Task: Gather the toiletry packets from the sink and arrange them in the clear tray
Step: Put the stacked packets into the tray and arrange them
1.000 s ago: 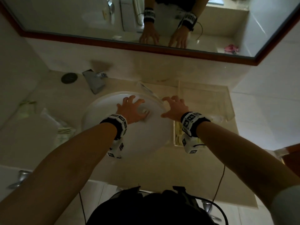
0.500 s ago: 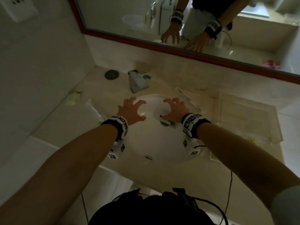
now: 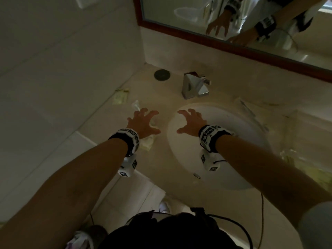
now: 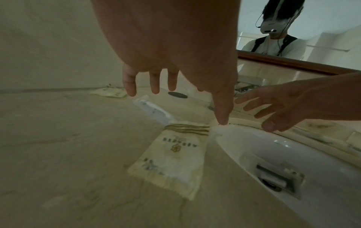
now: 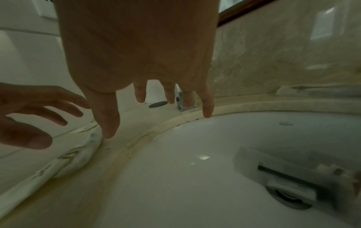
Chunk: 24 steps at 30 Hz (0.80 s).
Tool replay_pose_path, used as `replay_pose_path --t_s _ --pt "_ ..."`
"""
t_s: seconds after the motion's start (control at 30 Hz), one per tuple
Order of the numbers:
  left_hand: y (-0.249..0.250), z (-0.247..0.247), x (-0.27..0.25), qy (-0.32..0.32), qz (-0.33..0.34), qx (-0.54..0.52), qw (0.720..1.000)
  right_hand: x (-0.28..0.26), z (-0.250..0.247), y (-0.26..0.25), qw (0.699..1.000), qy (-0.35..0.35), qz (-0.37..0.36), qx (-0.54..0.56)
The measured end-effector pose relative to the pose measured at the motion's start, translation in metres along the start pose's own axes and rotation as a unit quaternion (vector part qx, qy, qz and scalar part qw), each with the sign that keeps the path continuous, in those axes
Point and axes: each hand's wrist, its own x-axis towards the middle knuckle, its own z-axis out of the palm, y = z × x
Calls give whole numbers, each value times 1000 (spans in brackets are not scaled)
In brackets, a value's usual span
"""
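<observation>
Both hands hover empty with fingers spread. In the head view my left hand (image 3: 150, 122) is over the beige counter left of the white sink (image 3: 224, 150). Below it lies a cream packet with gold stripes (image 4: 175, 155), whose corner shows by my wrist (image 3: 147, 143). A clear packet (image 4: 154, 111) lies just beyond, and another cream packet (image 3: 121, 97) sits near the wall. My right hand (image 3: 185, 122) is over the sink's left rim. The clear tray (image 3: 312, 130) stands right of the sink. A long clear packet (image 3: 251, 112) lies on the sink's far right rim.
A chrome faucet (image 3: 195, 85) stands behind the sink, with a black round disc (image 3: 161, 74) to its left. The drain (image 5: 289, 192) sits at the bottom of the bowl. A mirror with a red-brown frame (image 3: 233, 45) runs along the back wall.
Both hands have moved left. The left hand went from over the sink bowl to over the counter packets; the right hand went from the bowl's right side to its left rim.
</observation>
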Motion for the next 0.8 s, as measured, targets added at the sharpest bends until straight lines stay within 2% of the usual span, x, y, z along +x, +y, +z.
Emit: replay_pose_path --t_s 0.17,0.33,0.53,0.63,0.7,0.8 --pt "-25 12 -3 -19 -53 84 995 10 22 -19 1000 -18 -9 -11" --pt "-41 28 1 -31 -52 116 991 18 31 -29 999 -40 -15 -20" --pt "-33 35 0 -19 -15 69 997 19 43 -40 997 -62 -26 -28" --pt "-30 30 -3 -20 1 -12 1000 18 45 -46 997 -70 -32 -25" --pt "-33 26 -5 -16 2 -72 997 16 43 -51 997 -64 -36 -14" --pt "-34 18 -7 2 0 -98 995 13 36 -60 998 -36 -57 19"
